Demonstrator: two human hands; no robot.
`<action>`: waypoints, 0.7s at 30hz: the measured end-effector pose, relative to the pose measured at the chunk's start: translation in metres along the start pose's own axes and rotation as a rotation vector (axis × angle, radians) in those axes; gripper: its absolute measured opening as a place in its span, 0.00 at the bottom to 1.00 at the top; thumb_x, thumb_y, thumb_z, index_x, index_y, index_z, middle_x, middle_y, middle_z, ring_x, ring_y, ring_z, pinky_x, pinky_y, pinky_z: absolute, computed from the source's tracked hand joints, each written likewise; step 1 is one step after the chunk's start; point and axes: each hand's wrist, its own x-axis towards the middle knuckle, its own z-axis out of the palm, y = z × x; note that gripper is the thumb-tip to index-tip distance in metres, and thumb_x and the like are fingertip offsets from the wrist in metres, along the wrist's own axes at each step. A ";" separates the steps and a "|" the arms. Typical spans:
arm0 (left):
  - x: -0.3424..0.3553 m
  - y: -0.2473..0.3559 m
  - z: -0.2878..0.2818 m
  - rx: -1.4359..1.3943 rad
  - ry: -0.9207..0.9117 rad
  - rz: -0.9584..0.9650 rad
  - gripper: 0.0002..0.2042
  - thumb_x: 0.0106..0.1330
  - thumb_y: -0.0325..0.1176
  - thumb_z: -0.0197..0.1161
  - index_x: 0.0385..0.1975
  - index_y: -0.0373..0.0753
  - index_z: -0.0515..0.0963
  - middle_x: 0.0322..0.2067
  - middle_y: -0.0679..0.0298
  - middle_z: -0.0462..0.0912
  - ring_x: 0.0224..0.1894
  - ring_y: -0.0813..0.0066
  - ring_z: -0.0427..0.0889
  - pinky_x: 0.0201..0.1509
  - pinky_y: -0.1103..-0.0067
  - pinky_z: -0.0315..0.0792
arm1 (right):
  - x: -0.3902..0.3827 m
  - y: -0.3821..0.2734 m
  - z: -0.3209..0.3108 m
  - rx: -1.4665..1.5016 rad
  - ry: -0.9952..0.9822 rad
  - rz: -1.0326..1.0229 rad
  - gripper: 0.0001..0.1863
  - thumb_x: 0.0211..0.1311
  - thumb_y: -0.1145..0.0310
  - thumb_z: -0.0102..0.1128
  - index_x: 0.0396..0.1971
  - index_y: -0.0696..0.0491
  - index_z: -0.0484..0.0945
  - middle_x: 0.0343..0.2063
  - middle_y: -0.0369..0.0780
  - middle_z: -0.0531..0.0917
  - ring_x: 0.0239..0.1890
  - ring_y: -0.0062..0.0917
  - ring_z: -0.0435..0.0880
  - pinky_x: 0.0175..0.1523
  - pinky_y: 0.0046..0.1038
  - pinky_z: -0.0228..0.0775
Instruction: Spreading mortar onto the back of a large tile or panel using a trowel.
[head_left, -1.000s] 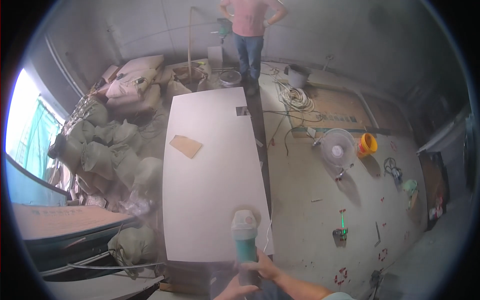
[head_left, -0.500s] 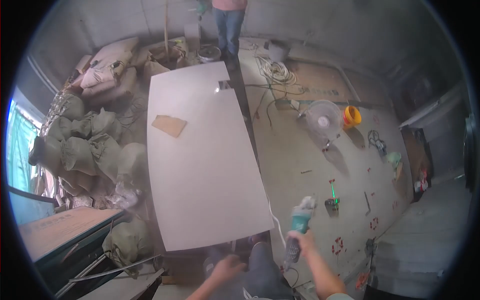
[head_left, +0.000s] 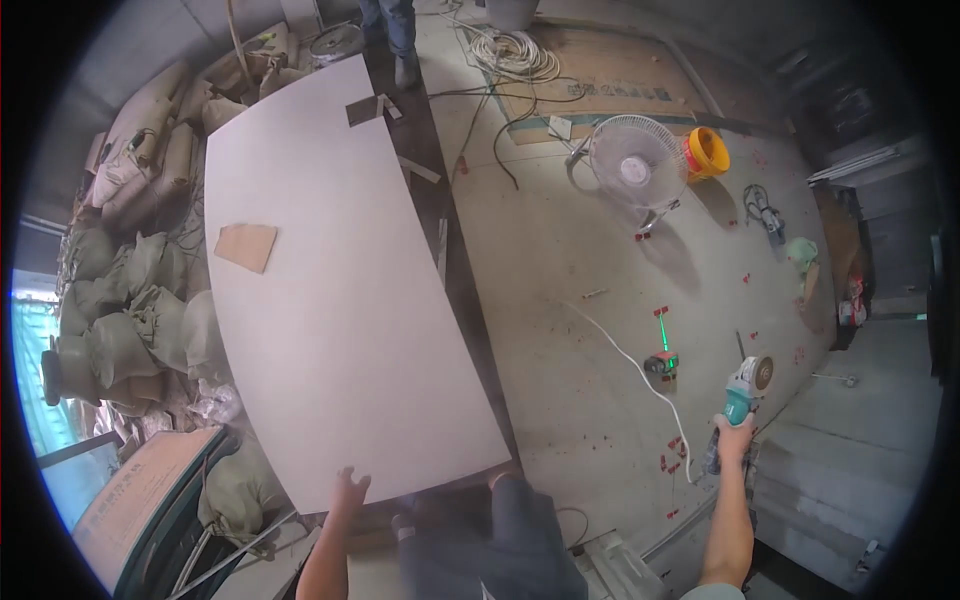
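A large pale slab point(head_left: 330, 280) lies in front of me, with a square notch cut in its far right edge. At its near edge my left hand point(head_left: 347, 490) has its fingers apart; they overlap the slab's border, and I cannot tell if they press on it. Out to the right, well away from the slab, my right hand point(head_left: 735, 438) is wrapped round the body of a teal angle grinder point(head_left: 738, 405). Its round disc faces up at the grinder's far end. A small brown board piece point(head_left: 246, 247) rests on the slab's left part.
Stuffed sacks point(head_left: 150, 330) crowd the left side. On the right stand a floor fan point(head_left: 636, 165), a yellow bucket point(head_left: 708, 153) and a laser level point(head_left: 660, 363) with a green beam. A white cord point(head_left: 640, 365) crosses the floor. At the far end another person's legs point(head_left: 392, 30) show.
My right hand has carried the grinder farther right, away from the slab. My left hand has moved left from near my lap to the slab's near edge. The view has shifted.
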 end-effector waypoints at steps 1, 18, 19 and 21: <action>0.027 0.020 0.006 0.053 0.005 0.029 0.39 0.60 0.51 0.67 0.64 0.27 0.67 0.63 0.36 0.68 0.67 0.44 0.67 0.71 0.61 0.62 | 0.007 -0.008 0.030 0.099 -0.037 0.026 0.31 0.44 0.62 0.74 0.48 0.59 0.71 0.37 0.49 0.83 0.40 0.46 0.82 0.49 0.41 0.72; 0.191 0.170 0.048 0.336 0.238 -0.123 0.63 0.47 0.54 0.79 0.67 0.13 0.44 0.69 0.21 0.43 0.75 0.33 0.45 0.75 0.61 0.52 | -0.009 -0.119 0.554 0.163 -0.570 0.202 0.35 0.47 0.56 0.73 0.54 0.57 0.71 0.47 0.52 0.82 0.51 0.52 0.81 0.55 0.46 0.71; 0.192 0.172 0.048 0.326 0.236 -0.134 0.63 0.47 0.53 0.79 0.67 0.13 0.45 0.69 0.22 0.44 0.75 0.34 0.46 0.75 0.62 0.53 | -0.015 -0.115 0.570 0.156 -0.502 0.184 0.35 0.48 0.56 0.72 0.54 0.57 0.71 0.47 0.52 0.82 0.51 0.52 0.81 0.55 0.46 0.71; 0.194 0.173 0.053 0.325 0.280 -0.119 0.62 0.46 0.53 0.79 0.68 0.14 0.47 0.69 0.25 0.48 0.75 0.37 0.49 0.75 0.63 0.55 | -0.020 -0.103 0.599 0.141 -0.440 0.176 0.34 0.50 0.57 0.71 0.55 0.57 0.71 0.47 0.52 0.82 0.50 0.52 0.81 0.55 0.46 0.71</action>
